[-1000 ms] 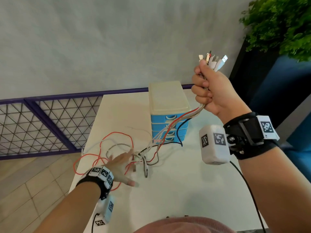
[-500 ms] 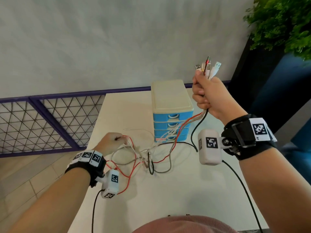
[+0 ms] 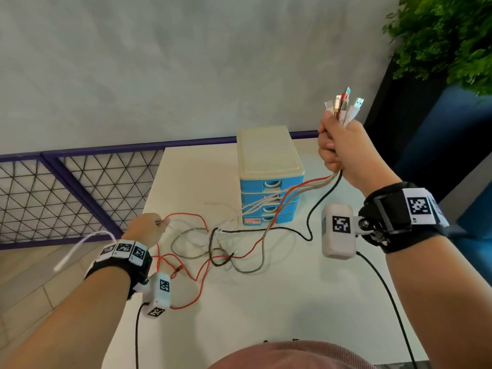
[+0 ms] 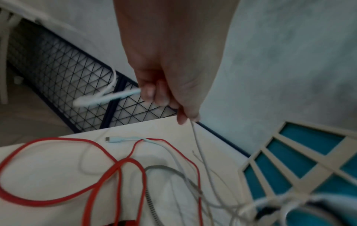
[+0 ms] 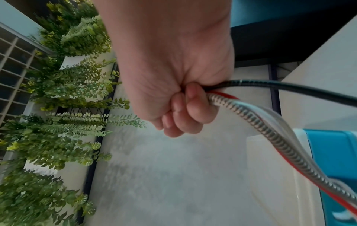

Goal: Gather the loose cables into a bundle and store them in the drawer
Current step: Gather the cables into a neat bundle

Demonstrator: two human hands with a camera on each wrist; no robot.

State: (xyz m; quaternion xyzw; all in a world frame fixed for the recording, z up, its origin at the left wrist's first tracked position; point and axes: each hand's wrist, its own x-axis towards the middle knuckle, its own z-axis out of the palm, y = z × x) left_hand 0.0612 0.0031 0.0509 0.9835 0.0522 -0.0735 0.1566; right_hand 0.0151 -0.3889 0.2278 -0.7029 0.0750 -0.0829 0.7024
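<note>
My right hand (image 3: 336, 147) (image 5: 179, 110) is raised beside the drawer unit and grips a bunch of cable ends (image 3: 344, 106), plugs sticking up above the fist. Red, white, black and braided cables (image 5: 270, 130) hang from it down to the table. Their loose loops (image 3: 213, 249) (image 4: 115, 171) lie tangled on the white table (image 3: 266, 302). My left hand (image 3: 145, 226) (image 4: 164, 94) hovers at the table's left edge and pinches a white cable (image 4: 197, 145), whose plug end (image 3: 72, 251) (image 4: 104, 97) swings out to the left. The blue drawer unit (image 3: 269, 177) stands shut.
A purple mesh fence (image 3: 66, 187) runs along the table's left and far edges, with floor below. A plant (image 3: 447, 38) and dark blue furniture (image 3: 439, 145) stand at the right. The nearer half of the table is bare.
My left hand went from lying open on the tangle to pinching a white cable and lifting it, so its plug end now swings off the left edge. The right hand stays raised.
</note>
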